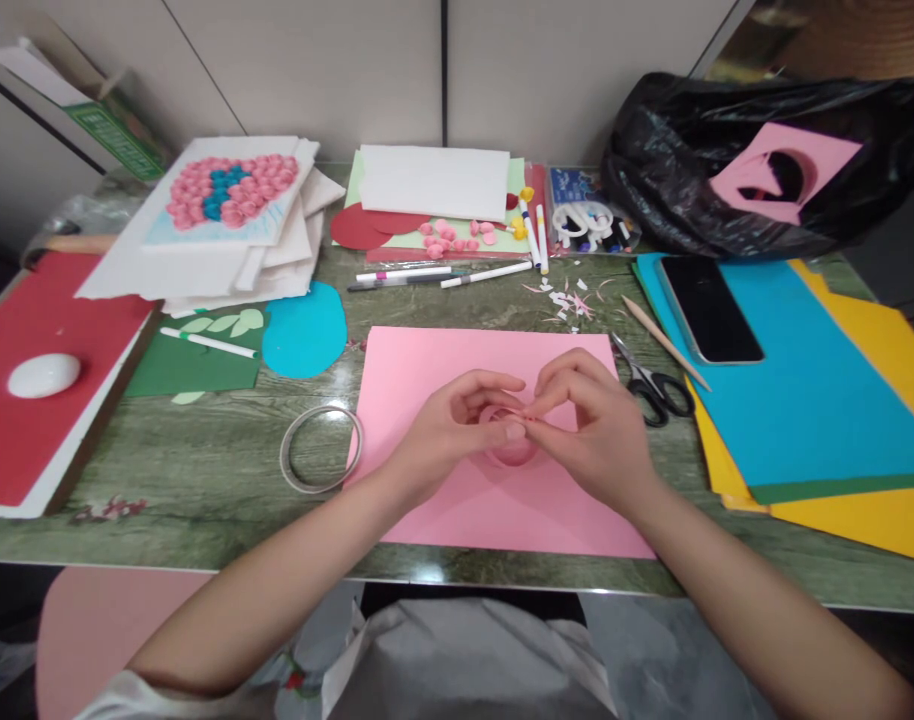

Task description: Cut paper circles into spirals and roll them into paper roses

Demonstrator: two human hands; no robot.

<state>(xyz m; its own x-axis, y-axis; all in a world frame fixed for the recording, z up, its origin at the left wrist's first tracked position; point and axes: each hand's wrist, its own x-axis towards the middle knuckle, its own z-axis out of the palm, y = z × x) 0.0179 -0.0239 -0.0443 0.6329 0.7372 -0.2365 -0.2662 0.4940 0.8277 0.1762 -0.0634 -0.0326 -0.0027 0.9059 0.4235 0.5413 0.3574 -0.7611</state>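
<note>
A curled pink paper strip [513, 450] hangs in loops between my two hands, above a pink sheet of paper [442, 510]. My left hand [457, 420] pinches it between thumb and fingers from the left. From the right, my right hand [596, 430] grips its edge with thumb and forefinger, the fingertips of both hands close together. Black-handled scissors [656, 395] lie just right of my right hand. Left of the pink sheet, a roll of tape [284, 460] rests on its side, touching the sheet's edge.
A phone [712, 310] lies on blue paper [824, 400] at right, beside a pencil [663, 340]. Behind stands a black plastic bag [667, 170] with cut pink paper on it. Markers [404, 273], paper scraps [569, 300] and a rose picture [232, 190] lie toward the back.
</note>
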